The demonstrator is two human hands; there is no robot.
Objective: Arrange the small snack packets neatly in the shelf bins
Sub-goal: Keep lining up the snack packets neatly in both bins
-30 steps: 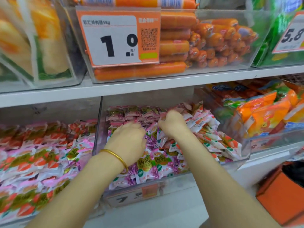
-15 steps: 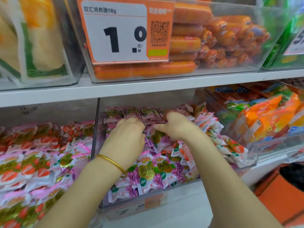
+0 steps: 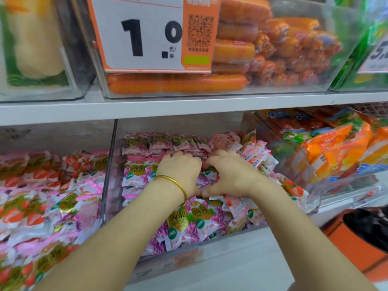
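Here, clear rigid bin [image 3: 108, 175]: left hand [image 3: 178, 169] dug in, grip unclear; right hand [image 3: 233, 175] clawed round glossy crinkled packets [image 3: 199, 219].

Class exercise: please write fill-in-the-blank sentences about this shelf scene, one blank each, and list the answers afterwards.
1. Of the three lower bins, the left hand and the right hand are both in the ______ one, among the snack packets.
2. The gold bangle is on the ______ wrist.
3. The price sign showing 1.0 hangs in front of the ______ sausages.

Missing words: middle; left; orange.
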